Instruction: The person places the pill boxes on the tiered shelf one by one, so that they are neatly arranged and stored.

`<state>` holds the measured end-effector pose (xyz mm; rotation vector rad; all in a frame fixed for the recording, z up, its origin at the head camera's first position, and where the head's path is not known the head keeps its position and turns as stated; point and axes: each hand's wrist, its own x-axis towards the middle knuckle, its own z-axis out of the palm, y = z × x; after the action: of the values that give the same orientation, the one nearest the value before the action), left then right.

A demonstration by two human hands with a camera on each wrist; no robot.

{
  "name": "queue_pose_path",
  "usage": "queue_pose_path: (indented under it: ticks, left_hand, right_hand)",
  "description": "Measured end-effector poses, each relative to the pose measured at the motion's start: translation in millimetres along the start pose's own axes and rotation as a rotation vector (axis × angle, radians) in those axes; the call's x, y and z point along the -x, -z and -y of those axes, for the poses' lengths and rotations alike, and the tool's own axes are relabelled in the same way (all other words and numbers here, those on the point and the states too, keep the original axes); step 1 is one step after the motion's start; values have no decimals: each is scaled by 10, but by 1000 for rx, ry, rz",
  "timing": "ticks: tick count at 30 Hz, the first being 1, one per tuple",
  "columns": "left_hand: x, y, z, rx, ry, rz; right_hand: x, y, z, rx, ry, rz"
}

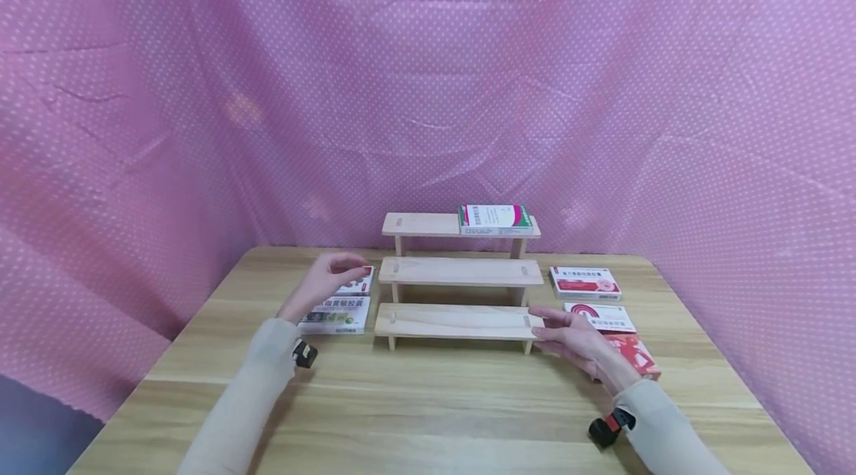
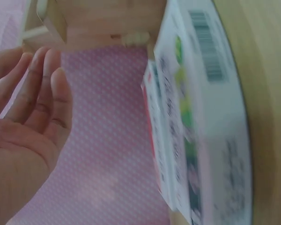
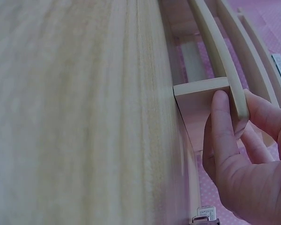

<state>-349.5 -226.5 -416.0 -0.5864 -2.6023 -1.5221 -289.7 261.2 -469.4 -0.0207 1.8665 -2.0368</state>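
Observation:
A three-tier wooden display stand [image 1: 461,320] stands in the middle of the table. My right hand [image 1: 574,341] grips the right end of its lowest shelf. In the right wrist view, the thumb [image 3: 267,112] lies over the shelf board [image 3: 220,51] and the other fingers are underneath, against the leg. My left hand [image 1: 324,283] is raised over two medicine boxes on the left, its fingers loosely bent and nothing in them. The nearer one is a white-and-green medicine box [image 1: 341,317]; the farther medicine box [image 1: 361,283] is partly hidden by the hand.
A green-and-white medicine box [image 1: 495,217] lies on the top shelf, towards the right. To the right of the stand are a red-and-white box [image 1: 585,283], a white box with red arcs [image 1: 605,317] and a red box [image 1: 635,356]. A pink dotted curtain [image 1: 428,88] hangs behind.

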Motion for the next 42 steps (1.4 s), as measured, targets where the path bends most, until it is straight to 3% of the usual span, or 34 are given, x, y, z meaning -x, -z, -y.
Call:
queue_pose_path:
  ticks: [3, 6, 10, 16, 22, 27, 37, 42]
  left_hand:
    - [61, 63, 85, -37, 59, 33]
    - [125, 118, 181, -130, 108, 62]
    - [215, 183, 293, -238, 139, 93]
    - [315, 279, 400, -305, 182, 125]
    - [382, 335, 463, -381, 177, 161]
    - [408, 368, 493, -390, 170, 182]
    - [434, 431, 520, -535, 44, 254]
    - [471, 436, 488, -539, 89, 267]
  right_hand:
    - [2, -7, 10, -9, 1, -11]
    - [11, -13, 19, -11, 1, -6]
    - [19, -20, 20, -14, -7, -12]
    - [16, -32, 16, -2, -8, -24]
    - [23, -36, 23, 7, -9, -14]
    - [23, -29, 31, 14, -9, -8]
    - [2, -30, 15, 19, 11, -11]
    - [1, -41, 23, 11, 0, -19]
